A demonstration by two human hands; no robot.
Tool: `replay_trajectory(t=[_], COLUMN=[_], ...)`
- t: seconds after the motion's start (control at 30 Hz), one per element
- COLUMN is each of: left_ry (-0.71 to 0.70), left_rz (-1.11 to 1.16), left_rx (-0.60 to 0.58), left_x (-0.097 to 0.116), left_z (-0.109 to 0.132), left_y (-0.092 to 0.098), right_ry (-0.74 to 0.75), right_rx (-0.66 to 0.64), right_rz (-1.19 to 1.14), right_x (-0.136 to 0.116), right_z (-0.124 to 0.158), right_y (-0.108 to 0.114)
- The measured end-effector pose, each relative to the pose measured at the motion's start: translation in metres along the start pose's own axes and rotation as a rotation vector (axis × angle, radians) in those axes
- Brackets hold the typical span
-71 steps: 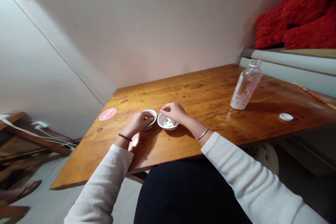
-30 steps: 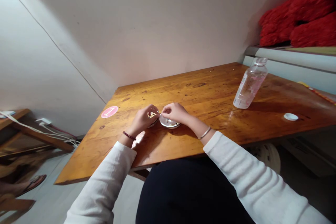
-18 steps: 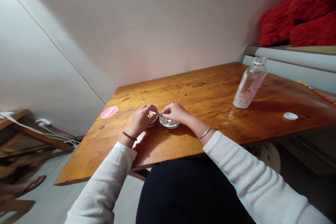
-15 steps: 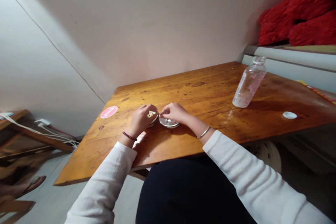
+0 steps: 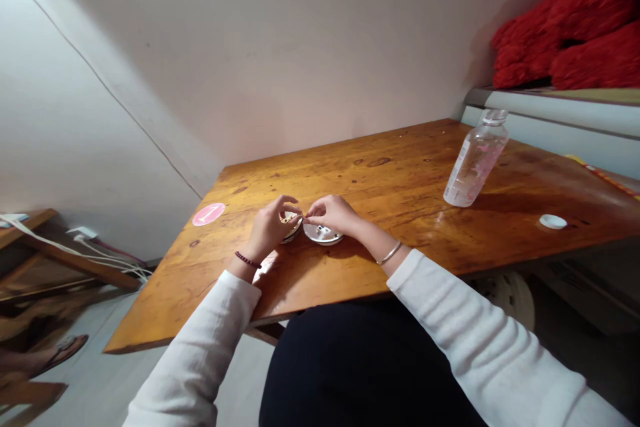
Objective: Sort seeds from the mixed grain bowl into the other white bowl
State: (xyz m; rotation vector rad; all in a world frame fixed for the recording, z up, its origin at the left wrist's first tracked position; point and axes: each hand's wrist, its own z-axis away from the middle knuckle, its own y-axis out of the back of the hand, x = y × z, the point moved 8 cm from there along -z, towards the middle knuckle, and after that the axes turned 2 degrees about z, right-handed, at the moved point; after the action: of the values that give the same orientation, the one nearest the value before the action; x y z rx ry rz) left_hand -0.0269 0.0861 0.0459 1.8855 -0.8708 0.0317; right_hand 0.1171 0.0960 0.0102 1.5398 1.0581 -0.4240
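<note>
Small white bowl [image 5: 323, 235] under the right hand [image 5: 333, 215]

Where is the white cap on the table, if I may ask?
In the head view, the white cap lies on the right of the wooden table, to the lower right of the plastic bottle.

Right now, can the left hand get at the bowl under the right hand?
Probably, though only in part. The left hand sits close beside the bowl, but the right hand hangs over the bowl's far side, so its near rim looks the easier place to reach.
</note>
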Motion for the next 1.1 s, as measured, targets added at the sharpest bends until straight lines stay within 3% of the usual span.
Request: replay_trajectory(t=[0.27, 0.43, 0.73, 1.1], left_ry=[0.012, 0.057, 0.224, 0.267], left_rz=[0.011, 0.210, 0.557, 0.646], left_rx=[0.006, -0.020, -0.078, -0.144], left_x=[-0.001, -0.006, -0.022, -0.026], left_z=[-0.001, -0.001, -0.001, 0.001], left_y=[0.001, 0.000, -0.008, -0.020], right_ry=[-0.006, 0.005, 0.058, 0.061], right_rx=[0.044, 0.088, 0.042, 0.031], right_rz=[-0.087, -0.067, -0.082, -0.050], right_x=[0.001, 0.000, -0.002, -0.002], right_z=[0.000, 0.001, 0.000, 0.000], right_y=[0.002, 0.007, 0.002, 0.002])
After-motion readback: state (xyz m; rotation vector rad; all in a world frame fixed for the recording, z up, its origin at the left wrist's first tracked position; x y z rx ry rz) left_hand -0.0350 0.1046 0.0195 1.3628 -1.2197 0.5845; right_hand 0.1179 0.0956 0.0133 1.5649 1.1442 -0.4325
